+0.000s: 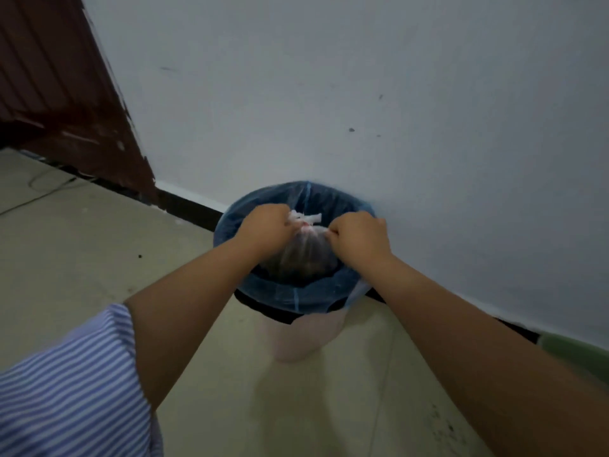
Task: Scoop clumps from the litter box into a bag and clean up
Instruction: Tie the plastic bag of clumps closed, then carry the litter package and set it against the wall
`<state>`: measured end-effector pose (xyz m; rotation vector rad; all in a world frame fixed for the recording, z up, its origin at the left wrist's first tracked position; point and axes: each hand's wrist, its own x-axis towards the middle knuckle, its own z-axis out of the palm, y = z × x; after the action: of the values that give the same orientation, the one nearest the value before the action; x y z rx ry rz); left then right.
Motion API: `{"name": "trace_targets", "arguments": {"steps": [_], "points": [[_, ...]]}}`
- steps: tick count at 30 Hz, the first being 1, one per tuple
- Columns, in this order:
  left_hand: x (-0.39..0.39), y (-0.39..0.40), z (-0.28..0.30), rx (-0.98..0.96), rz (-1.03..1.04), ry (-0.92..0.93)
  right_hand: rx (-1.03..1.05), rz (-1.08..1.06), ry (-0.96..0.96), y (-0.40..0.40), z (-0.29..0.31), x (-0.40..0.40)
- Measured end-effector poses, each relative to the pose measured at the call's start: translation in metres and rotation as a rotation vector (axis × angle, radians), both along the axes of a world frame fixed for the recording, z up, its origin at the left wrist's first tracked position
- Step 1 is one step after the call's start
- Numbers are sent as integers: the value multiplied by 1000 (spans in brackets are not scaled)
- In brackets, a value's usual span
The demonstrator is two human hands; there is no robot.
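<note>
A small clear plastic bag (301, 255) with grey-brown litter inside hangs over the mouth of a pale bin (296, 338) lined with a blue bin bag (293, 296). My left hand (265, 230) and my right hand (359, 237) both pinch the bag's twisted white top, one on each side of the knot (304, 220). Both fists are closed tight on the plastic. The bag's bottom sits inside the liner's opening. No litter box or scoop is in view.
The bin stands against a white wall (362, 94) with a dark skirting strip (188, 206). A dark red door (66, 94) is at the far left, with a thin cable (43, 186) on the beige tiled floor. A green object (573, 354) lies low at the right.
</note>
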<state>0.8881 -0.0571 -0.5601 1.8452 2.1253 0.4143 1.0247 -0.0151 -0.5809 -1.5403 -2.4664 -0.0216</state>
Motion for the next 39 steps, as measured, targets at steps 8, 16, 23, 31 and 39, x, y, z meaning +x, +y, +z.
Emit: {"name": "trace_targets", "arguments": {"steps": [8,16,23,31,39], "points": [[-17,-16,-49,-42,-64,204,-105,134,0,-15,-38,-6],[-4,-57,-36,-22,-77,263,60,137,39,-54,-42,14],[-30,-130,71,-385,7,302,-457,110,-353,-106,68,0],[-83,-242,275,-515,235,201,-502,222,-220,-200,287,-71],[-145,-378,410,-498,644,138,-552,556,-299,-302,413,-190]]}}
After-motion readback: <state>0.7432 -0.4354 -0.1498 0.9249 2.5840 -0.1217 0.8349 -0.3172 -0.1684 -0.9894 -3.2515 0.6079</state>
